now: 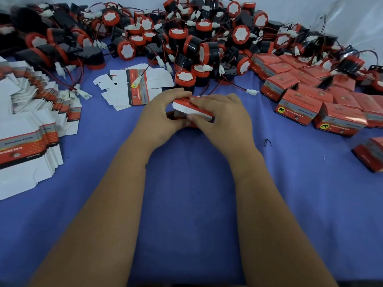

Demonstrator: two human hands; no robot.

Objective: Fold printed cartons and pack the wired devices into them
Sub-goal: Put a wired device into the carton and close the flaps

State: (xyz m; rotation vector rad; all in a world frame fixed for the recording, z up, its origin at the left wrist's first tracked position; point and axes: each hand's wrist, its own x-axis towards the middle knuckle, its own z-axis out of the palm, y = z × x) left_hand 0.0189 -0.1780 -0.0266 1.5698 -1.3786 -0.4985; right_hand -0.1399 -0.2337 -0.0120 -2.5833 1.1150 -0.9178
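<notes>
**Head view: both hands worked a red carton at the table's middle**

Head camera looked down on a blue-covered table (190, 204) with both forearms reaching in from six o'clock. At the centre of the frame the two hands met around a small red-and-white carton (192, 109). The left hand (159, 117) curled round the carton's nine o'clock side, fingers bent over its top edge. The right hand (223, 119) gripped it from three o'clock, fingers wrapped across the red top and the thumb pressed against the white flap facing the camera. Whether a device already sat inside the carton could not be told, because the hands covered most of it.

Just past the hands, toward eleven o'clock, several unfolded carton blanks (134, 88) lay flat, white side mostly up, with a white wire connector resting on them. At nine o'clock a long fanned stack of flat cartons (31, 129) ran along the table edge. From ten o'clock round to two o'clock a big heap of wired devices (186, 38) spread out, black bodies with red rims, white centres and red-black leads ending in white plugs. At two to three o'clock stood the finished boxes (298, 106), packed close together, with one more (371, 154) apart at three o'clock.
</notes>
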